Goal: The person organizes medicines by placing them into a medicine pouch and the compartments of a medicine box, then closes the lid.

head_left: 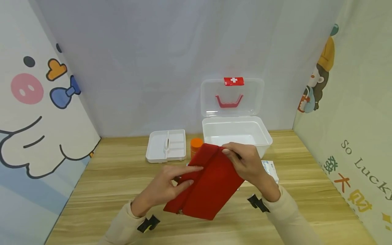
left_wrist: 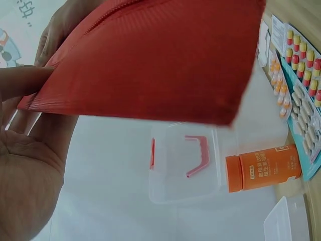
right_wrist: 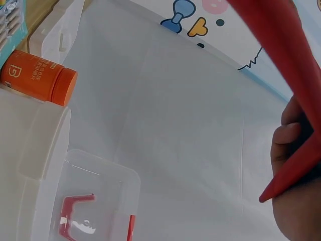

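Note:
Both hands hold a flat red pouch (head_left: 218, 185) tilted above the table, with a zip line running across its face near the left side. My right hand (head_left: 246, 163) grips the top right edge, thumb on the front face. At the left edge, my left hand (head_left: 163, 187) pinches the pouch, its index finger and thumb lying over the front; the remaining fingers are partly hidden behind. In the left wrist view the pouch (left_wrist: 150, 65) spans the top, its lower edge between the left hand's fingers. The right wrist view shows the red pouch (right_wrist: 281, 45) edge-on.
Behind the pouch stands a white first-aid box (head_left: 235, 127), its clear lid (head_left: 254, 98) raised against the backdrop. To its left are an orange bottle (head_left: 196, 143) and a white divided tray (head_left: 156, 146). A small white carton (head_left: 271, 170) lies right; pill blister packs (left_wrist: 303, 65) lie near the bottle.

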Tool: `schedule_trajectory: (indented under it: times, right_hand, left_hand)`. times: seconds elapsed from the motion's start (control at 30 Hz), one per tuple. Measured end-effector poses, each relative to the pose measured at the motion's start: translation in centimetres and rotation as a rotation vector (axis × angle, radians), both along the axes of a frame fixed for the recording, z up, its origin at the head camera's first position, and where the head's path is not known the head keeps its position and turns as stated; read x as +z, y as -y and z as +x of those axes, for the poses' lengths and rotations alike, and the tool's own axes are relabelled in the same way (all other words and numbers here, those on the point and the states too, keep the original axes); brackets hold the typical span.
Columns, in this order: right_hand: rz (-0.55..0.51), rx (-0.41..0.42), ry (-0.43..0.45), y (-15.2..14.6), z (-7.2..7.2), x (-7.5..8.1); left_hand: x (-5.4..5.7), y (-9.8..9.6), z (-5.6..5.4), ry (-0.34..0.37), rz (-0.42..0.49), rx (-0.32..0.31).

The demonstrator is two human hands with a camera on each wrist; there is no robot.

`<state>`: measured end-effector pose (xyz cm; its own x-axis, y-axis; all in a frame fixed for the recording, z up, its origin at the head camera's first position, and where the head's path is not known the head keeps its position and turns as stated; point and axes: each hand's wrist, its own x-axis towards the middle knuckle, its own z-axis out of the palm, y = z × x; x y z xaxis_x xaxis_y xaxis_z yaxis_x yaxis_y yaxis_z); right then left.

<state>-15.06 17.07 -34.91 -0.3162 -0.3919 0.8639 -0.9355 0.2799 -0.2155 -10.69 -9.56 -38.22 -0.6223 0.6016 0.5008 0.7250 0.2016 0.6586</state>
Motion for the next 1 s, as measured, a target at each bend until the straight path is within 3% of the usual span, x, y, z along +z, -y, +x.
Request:
schedule_trajectory:
  times: [0.2, 0.3, 0.6, 0.83, 1.0]
  right_hand:
    - [0.038, -0.014, 0.037, 0.2, -0.2, 0.3]
    - [0.039, -0.039, 0.031, 0.4, -0.3, 0.4]
    - [-0.043, -0.269, -0.007, 1.7, 0.7, 0.7]
    - [-0.035, -0.275, -0.055, 3.1, 2.4, 0.4]
    - [0.043, -0.272, 0.022, 4.0, 3.2, -0.4]
  left_hand:
    - [-0.2, 0.0, 0.2, -0.040, -0.017, 0.005]
    - [-0.3, -0.1, 0.3, -0.063, -0.014, 0.042]
    - [-0.3, -0.9, 0.2, -0.110, 0.065, 0.165]
    - [0.1, -1.4, 0.0, -0.192, 0.077, 0.247]
    - [0.6, -1.9, -0.1, -0.191, 0.083, 0.299]
